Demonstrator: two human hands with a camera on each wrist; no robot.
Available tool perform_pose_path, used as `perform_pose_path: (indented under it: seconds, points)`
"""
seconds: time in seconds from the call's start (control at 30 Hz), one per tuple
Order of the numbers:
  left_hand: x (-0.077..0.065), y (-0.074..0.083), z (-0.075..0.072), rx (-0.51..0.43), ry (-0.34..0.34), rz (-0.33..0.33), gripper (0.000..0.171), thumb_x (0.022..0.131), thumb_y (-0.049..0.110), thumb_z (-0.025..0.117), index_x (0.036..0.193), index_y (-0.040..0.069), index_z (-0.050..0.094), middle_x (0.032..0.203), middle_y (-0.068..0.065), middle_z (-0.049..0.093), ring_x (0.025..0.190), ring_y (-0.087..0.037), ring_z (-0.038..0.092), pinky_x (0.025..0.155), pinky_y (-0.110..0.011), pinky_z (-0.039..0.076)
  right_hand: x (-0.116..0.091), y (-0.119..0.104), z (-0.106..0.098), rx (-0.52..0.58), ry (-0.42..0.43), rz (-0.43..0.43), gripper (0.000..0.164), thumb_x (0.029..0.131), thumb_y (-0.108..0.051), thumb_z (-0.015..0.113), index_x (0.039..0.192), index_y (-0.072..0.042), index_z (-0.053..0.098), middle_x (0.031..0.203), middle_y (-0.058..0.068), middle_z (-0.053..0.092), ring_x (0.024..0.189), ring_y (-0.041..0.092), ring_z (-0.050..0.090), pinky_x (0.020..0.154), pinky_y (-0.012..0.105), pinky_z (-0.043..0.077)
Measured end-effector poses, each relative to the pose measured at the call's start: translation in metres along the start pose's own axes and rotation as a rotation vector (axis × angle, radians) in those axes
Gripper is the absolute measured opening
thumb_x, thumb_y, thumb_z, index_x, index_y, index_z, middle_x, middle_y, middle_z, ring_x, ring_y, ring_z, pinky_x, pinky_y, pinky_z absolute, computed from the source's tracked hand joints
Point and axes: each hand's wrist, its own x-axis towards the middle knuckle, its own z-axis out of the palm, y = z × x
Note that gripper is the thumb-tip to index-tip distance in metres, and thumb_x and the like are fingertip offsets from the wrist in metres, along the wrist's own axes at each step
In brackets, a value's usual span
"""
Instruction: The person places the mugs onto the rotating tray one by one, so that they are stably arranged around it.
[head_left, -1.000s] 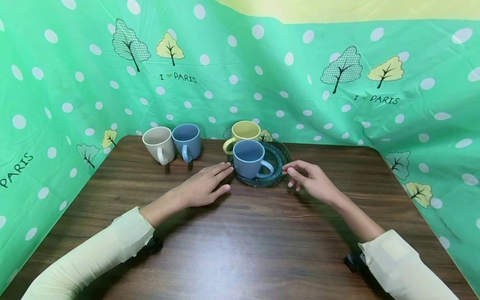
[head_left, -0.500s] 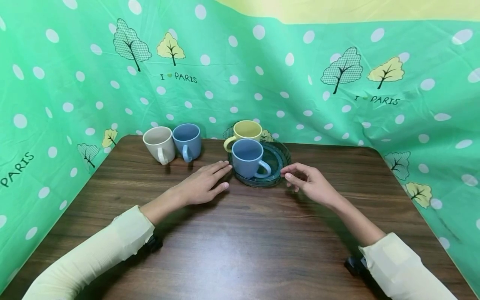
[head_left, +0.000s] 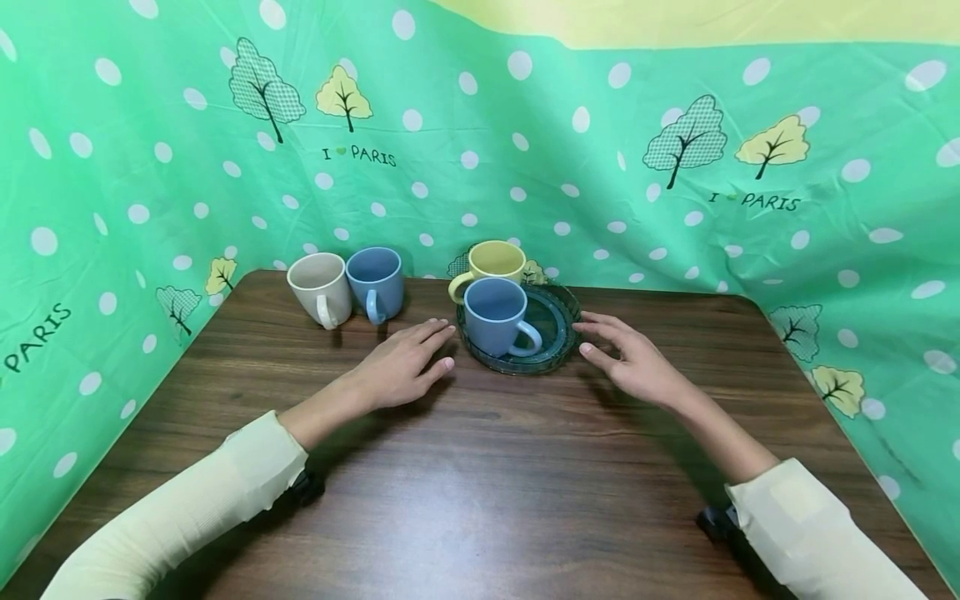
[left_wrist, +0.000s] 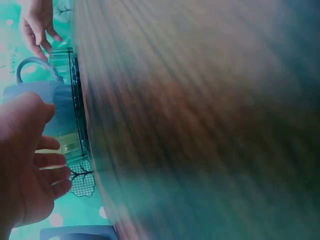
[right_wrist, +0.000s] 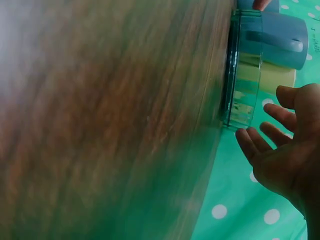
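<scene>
A round, clear dark-green glass dish (head_left: 558, 354) with a low wall stands at the back middle of the table. Inside it are a blue mug (head_left: 493, 321), its handle to the right, and a yellow mug (head_left: 501, 258) behind, partly hidden by the blue one. My left hand (head_left: 401, 367) is just left of the dish, fingers stretched toward its wall and holding nothing. On the other side my right hand (head_left: 633, 362) has its fingers spread, fingertips right at the dish's rim. The right wrist view shows that hand (right_wrist: 285, 145) beside the glass wall, palm unoccupied.
To the left, near the table's back edge, a white mug (head_left: 318, 292) and a second blue mug (head_left: 375, 283) stand side by side. A green dotted cloth (head_left: 450, 183) hangs behind the brown wooden table (head_left: 480, 483).
My right hand has drawn slightly right, its fingers spreading from a closer, bent pose. The left hand has shifted a little left, away from the dish. The mugs stay in place.
</scene>
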Motion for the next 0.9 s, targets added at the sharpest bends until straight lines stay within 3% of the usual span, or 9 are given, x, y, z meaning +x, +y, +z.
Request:
perform_pose_path:
  seconds: [0.23, 0.47, 0.67, 0.9]
  points:
    - [-0.005, 0.002, -0.005, -0.051, 0.012, -0.092, 0.062, 0.120, 0.040, 0.053, 0.167, 0.000, 0.051, 0.173, -0.026, 0.051, 0.163, -0.045, 0.049, 0.132, -0.067, 0.042, 0.003, 0.007, -0.001, -0.100, -0.093, 0.006, 0.057, 0.121, -0.030, 0.054, 0.171, -0.002, 0.046, 0.186, 0.022, 0.028, 0.171, 0.054, 0.025, 0.134, 0.079, 0.026]
    - [-0.016, 0.000, -0.006, -0.081, 0.027, -0.114, 0.062, 0.119, 0.041, 0.054, 0.166, 0.001, 0.054, 0.171, -0.025, 0.054, 0.157, -0.045, 0.055, 0.128, -0.067, 0.047, 0.008, 0.012, -0.003, -0.146, -0.155, 0.007, 0.063, 0.123, -0.030, 0.049, 0.175, 0.001, 0.034, 0.188, 0.025, 0.021, 0.171, 0.056, 0.022, 0.135, 0.078, 0.025]
    - [-0.025, -0.001, -0.006, -0.132, 0.047, -0.129, 0.061, 0.119, 0.041, 0.055, 0.164, 0.000, 0.056, 0.168, -0.025, 0.057, 0.156, -0.044, 0.057, 0.128, -0.065, 0.048, 0.013, 0.018, -0.004, -0.138, -0.156, -0.005, 0.059, 0.123, -0.019, 0.045, 0.176, 0.003, 0.030, 0.186, 0.029, 0.019, 0.171, 0.058, 0.020, 0.135, 0.078, 0.023]
    - [-0.035, -0.004, -0.006, -0.228, 0.094, -0.178, 0.059, 0.119, 0.037, 0.058, 0.164, 0.000, 0.053, 0.162, -0.024, 0.061, 0.152, -0.042, 0.060, 0.127, -0.063, 0.050, 0.023, 0.019, -0.007, -0.134, -0.162, -0.001, 0.060, 0.124, -0.021, 0.042, 0.177, 0.003, 0.027, 0.187, 0.029, 0.018, 0.172, 0.056, 0.018, 0.137, 0.076, 0.020]
